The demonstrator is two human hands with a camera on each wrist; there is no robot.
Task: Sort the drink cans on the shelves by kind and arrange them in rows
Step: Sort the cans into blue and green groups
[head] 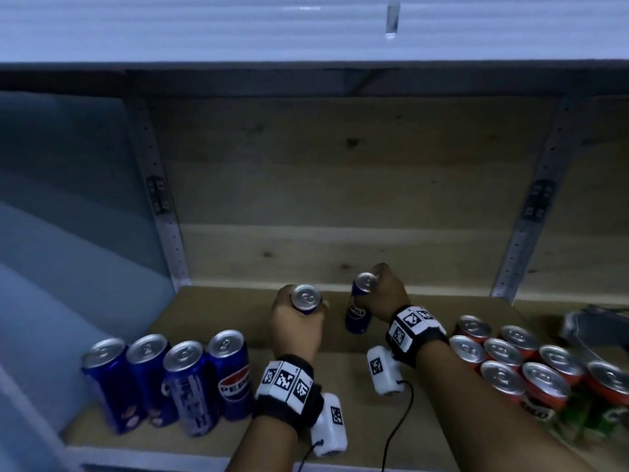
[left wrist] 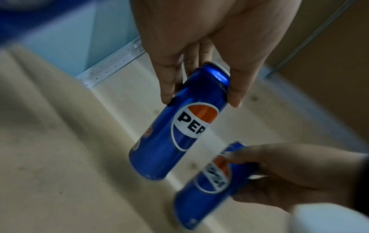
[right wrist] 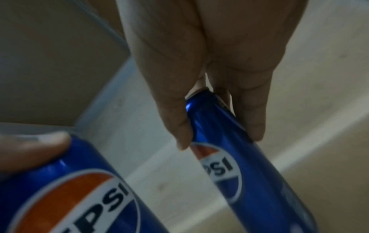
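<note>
Each hand holds a tall blue Pepsi can above the wooden shelf (head: pixel 340 338). My left hand (head: pixel 296 318) grips one blue can (head: pixel 306 298) near its top; in the left wrist view this left-hand can (left wrist: pixel 179 123) hangs tilted between thumb and fingers. My right hand (head: pixel 384 291) grips a second blue can (head: pixel 359 308) by its upper part, and the right wrist view shows that right-hand can (right wrist: pixel 239 165) pinched near the rim. A row of several blue Pepsi cans (head: pixel 170 379) stands at the shelf's front left. Red-topped cans (head: pixel 510 359) are grouped at the right.
Green cans (head: pixel 585 420) show under the red ones at the far right. A grey object (head: pixel 595 332) lies at the right edge. Metal uprights (head: pixel 160 206) flank the wooden back panel. The upper shelf (head: pixel 306 28) overhangs. Bare shelf lies between the hands and the back.
</note>
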